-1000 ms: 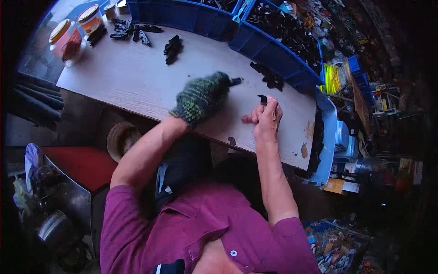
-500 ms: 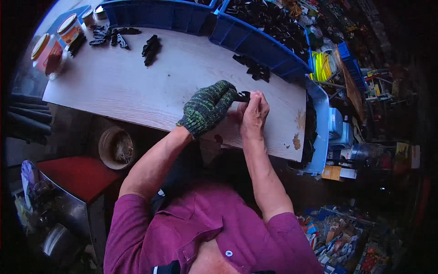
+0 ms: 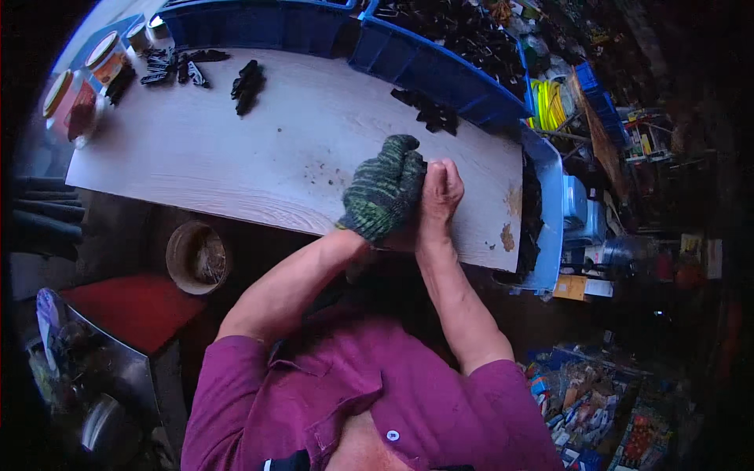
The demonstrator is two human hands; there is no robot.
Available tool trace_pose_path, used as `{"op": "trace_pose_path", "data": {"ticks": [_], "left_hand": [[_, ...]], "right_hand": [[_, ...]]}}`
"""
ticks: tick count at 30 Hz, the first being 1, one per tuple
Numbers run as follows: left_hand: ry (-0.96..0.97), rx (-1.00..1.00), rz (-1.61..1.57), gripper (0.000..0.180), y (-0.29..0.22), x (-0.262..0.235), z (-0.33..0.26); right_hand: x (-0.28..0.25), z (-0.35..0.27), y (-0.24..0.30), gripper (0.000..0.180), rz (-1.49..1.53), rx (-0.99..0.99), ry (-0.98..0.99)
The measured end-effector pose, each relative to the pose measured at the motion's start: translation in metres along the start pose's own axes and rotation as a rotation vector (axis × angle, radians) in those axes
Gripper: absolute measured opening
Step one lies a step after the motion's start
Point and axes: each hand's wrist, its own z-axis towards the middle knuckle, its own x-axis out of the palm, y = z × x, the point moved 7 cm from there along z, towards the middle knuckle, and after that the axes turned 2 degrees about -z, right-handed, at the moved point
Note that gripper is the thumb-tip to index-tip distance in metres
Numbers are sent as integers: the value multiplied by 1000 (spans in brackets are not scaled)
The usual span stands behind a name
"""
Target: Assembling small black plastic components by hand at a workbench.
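- The left hand point(image 3: 382, 188), in a green-and-black knitted glove, is curled closed on one side of a small black piece point(image 3: 425, 166); its palm and most of its fingertips are hidden.
- The right hand point(image 3: 441, 188), bare, is folded closed right against the glove, its thumb uppermost, with hold of the same black piece from the other side.
- Only a sliver of that piece shows between the two hands, above the bench point(image 3: 212, 145), just in from its near edge and toward the right corner; its full shape cannot be told.
- Dark crumbs point(image 3: 322, 173) are scattered on the bench top, just left of the glove.
- A brown worn patch point(image 3: 507, 237) marks the bench near its near right corner.
- Beyond the hands, a strip of black parts point(image 3: 426, 110) lies by the far edge, in front of the right blue crate point(image 3: 424, 67), which is heaped with more black pieces.
- A small black bundle point(image 3: 248, 86) lies apart, near the far edge and left of its middle, in front of the left blue crate point(image 3: 251, 31).
- Toward the far left corner is a loose group of black clips point(image 3: 159, 67), with two lidded jars along the left edge.
- A pale blue tub point(image 3: 554, 228) stands against the right edge.
- Below the near edge, toward the left corner, sits a round bucket point(image 3: 174, 255), near a red-topped surface point(image 3: 133, 306).
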Motion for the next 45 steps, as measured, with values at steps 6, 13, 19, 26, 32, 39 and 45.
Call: {"op": "trace_pose_path", "data": {"ticks": [6,13,19,26,32,39,45], "left_hand": [[-44,48,-111,26,7,2,-3],[3,122,-34,23,8,-11,-6],[19,51,-45,16,14,-19,-10],[6,122,-51,15,15,-25,-10],[16,58,-25,15,19,-28,-3],[56,160,-27,14,12,-28,-5],[49,165,28,14,14,-30,-5]], "right_hand": [[1,-2,3,27,66,46,2],[8,-4,9,27,135,123,12],[16,-13,6,25,340,396,50],[15,-15,16,27,402,477,64],[19,-14,14,25,521,530,87],[16,-17,14,24,535,532,48],[18,-19,18,24,533,556,36]]}}
